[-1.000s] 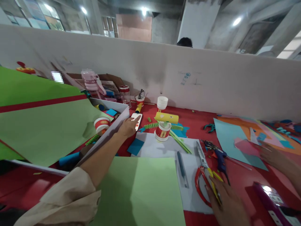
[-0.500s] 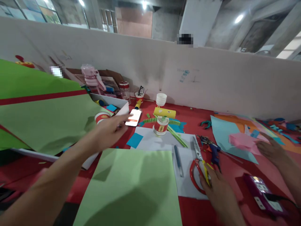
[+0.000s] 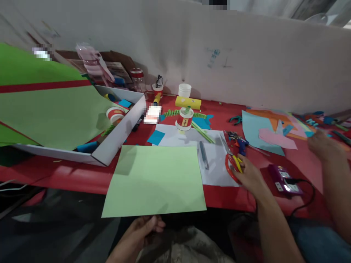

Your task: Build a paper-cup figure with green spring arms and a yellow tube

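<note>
Light green paper (image 3: 156, 179) lies flat, its near edge overhanging the table. Just below that edge, near the lap, my left hand (image 3: 149, 228) has its fingers curled together, with no object visible in them. My right hand (image 3: 251, 175) grips the red and yellow handles of the scissors (image 3: 233, 164), whose blades point away over white paper (image 3: 216, 175). Left of the scissors lies a grey-blue pen-like tool (image 3: 203, 155). A red and white paper cup (image 3: 184, 120) with green folded strips at its sides stands behind the green paper, beside a blue square (image 3: 156, 137).
At the left, a white box (image 3: 109, 146) holds craft pieces under a big green panel (image 3: 49, 113). A phone (image 3: 153, 114) lies behind. To the right are a blue glue gun (image 3: 242, 145), a purple device (image 3: 285, 180) with a cable, and another person's hand (image 3: 323, 146).
The view has tilted down. My left hand has moved from beside the phone to below the green paper's near edge. The other person's hand has left the pink paper. My right hand remains on the scissors.
</note>
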Available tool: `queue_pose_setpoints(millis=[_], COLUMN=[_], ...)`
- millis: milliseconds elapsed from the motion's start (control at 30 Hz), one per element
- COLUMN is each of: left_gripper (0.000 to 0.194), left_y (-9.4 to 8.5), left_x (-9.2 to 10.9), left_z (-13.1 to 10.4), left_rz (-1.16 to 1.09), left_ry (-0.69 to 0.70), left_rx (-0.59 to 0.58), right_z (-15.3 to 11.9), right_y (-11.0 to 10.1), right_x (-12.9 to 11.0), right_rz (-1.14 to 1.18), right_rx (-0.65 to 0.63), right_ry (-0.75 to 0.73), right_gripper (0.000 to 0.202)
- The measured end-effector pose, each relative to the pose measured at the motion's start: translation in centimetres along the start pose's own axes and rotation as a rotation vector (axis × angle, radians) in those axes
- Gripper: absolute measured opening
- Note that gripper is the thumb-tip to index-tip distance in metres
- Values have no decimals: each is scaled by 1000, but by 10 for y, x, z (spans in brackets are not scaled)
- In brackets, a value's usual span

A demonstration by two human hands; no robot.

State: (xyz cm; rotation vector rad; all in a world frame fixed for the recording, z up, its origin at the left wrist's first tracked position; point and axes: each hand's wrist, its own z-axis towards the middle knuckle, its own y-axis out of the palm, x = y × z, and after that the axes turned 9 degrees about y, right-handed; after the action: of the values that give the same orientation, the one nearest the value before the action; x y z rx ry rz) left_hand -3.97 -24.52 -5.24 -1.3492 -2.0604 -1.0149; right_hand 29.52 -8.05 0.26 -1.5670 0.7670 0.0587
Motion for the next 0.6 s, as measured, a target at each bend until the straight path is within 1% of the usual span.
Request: queue_pose_setpoints(millis=[67,133,167,267,333,400,467,533,600], left_gripper=[44,40,38,37,37,38,40,42,43], left_y=[-1,-3,-3,0,5,10,14,16,18], left_x=[6,12,15,21,22,20,16,12,7], left_z=[1,2,3,7,8,8,5,0,-6], left_rz=[-69,-118,-135,-151,-124,-18,133,240,280], left_ry=[-8,-10,-10,-6,32,119,201,217,204], left_rx=[62,110,132,174,197,230,261,275,288], right_z=[-7,-19,-27,-52,-68,-81,-90,-96,-101], right_y=[-3,-6,-8,-7,-2,4,9,12,13], right_x=[2,4,6,9,10,11,11,10,8], right_rz=[68,220,331,675,809,857,870,888,906], right_rx=[38,52,27,-113,-210,-319,-401,-431,-483], right_ry=[-12,-16,-18,-18,12,35,28,1,-31], right_gripper=[78,74,70,60,47,35,33,32,30])
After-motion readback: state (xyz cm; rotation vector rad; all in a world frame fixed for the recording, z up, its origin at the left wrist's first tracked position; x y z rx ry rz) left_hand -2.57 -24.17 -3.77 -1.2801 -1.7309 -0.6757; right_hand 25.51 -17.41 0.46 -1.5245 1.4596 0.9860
